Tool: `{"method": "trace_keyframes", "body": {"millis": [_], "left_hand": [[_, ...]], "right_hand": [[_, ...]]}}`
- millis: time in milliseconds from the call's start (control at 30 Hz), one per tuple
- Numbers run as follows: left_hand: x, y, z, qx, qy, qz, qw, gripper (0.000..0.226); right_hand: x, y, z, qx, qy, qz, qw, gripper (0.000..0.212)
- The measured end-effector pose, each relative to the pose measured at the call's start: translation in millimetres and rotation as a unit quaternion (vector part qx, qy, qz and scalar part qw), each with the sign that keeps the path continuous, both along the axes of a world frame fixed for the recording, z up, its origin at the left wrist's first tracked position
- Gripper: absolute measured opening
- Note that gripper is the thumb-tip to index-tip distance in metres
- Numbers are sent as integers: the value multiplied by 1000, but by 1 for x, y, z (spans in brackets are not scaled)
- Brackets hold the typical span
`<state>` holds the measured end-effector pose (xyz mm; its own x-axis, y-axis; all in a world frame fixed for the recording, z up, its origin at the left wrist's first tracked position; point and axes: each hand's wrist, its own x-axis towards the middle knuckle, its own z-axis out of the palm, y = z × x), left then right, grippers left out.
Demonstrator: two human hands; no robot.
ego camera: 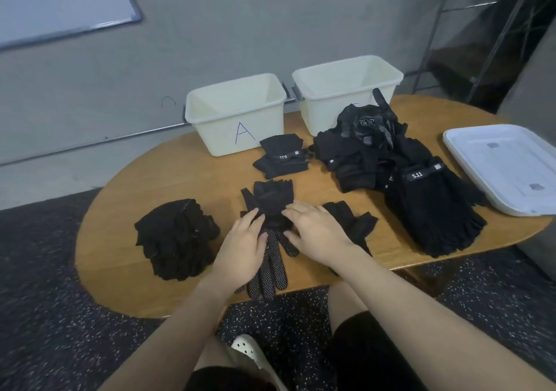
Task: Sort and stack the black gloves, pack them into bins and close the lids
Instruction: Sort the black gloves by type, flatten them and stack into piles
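A black fingerless glove [270, 199] lies at the table's middle over a dotted black glove [270, 270] whose fingers reach the near edge. My left hand [243, 243] and my right hand [316, 229] rest on this pair, fingers fairly straight, fingertips touching the fingerless glove's lower part. A stack of black gloves [176, 237] sits to the left. Another fingerless glove [352, 220] lies right of my right hand. Two "5.11" gloves [282, 157] lie in front of bin A [234, 113]. A big loose pile of gloves [397, 168] fills the right side. The second bin [346, 83] stands behind that pile.
Both cream bins are open and look empty, at the table's far edge against the wall. White lids [505, 165] lie flat at the right end of the oval wooden table [120, 210]. My knees and a white shoe show below the near edge.
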<state>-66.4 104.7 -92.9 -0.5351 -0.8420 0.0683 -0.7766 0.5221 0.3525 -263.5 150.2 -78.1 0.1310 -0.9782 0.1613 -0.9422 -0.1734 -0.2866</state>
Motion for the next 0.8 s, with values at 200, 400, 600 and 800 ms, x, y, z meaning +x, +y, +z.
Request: {"method": "trace_keyframes", "body": {"millis": [200,400,600,800], "left_hand": [[0,14,-20,-21,9,16,1000,58],[4,11,-27,-27,18,14,999,62],[4,14,-26,-2,22,33,999,69],[2,13,-22,-17,1,21,1000,64]], "right_hand": [[21,-30,-17,5,24,-2,1000,38],[23,-27,-26,-21,-47,-37,998,30],[24,-26,-17,-52,-143,-127,980,22],[17,-18,3,-101,-272,-161,943,21]]}}
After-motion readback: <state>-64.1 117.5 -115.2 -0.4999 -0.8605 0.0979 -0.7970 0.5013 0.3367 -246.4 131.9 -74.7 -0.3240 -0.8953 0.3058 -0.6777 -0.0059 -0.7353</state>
